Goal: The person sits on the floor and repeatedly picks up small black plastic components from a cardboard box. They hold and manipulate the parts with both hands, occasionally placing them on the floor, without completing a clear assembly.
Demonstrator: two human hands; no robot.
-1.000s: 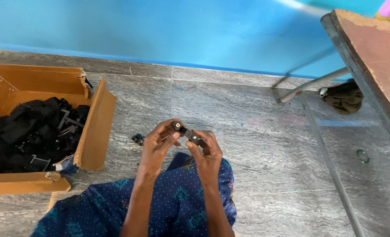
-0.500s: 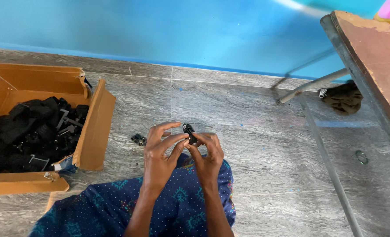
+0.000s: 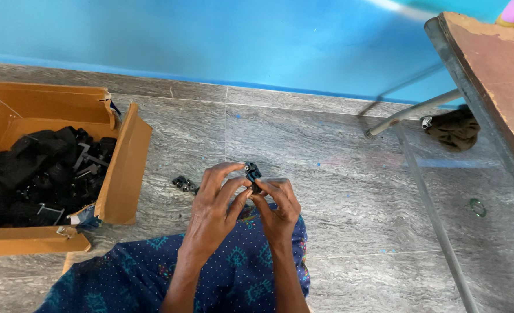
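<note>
Both hands meet over the lap, above the grey stone floor (image 3: pixel 338 174). Left hand (image 3: pixel 213 206): fingers curled, thumb and forefinger pinched on the small black part (image 3: pixel 252 174). Right hand (image 3: pixel 277 208): fingers bent in, fingertips closed on the same part from below and the right. Part sits upright between the two sets of fingertips, top end poking out above them.

Loose black piece (image 3: pixel 184 183) lies on the floor just left of the left hand, not touched. Cardboard box (image 3: pixel 121 174) of black parts at the floor's left edge, well apart from the hands.

Versus 0.5 s ago: hands in nearly the same spot, left fingers wrapped a bit tighter around the part, the part stands more upright. Box and loose piece unchanged.
</note>
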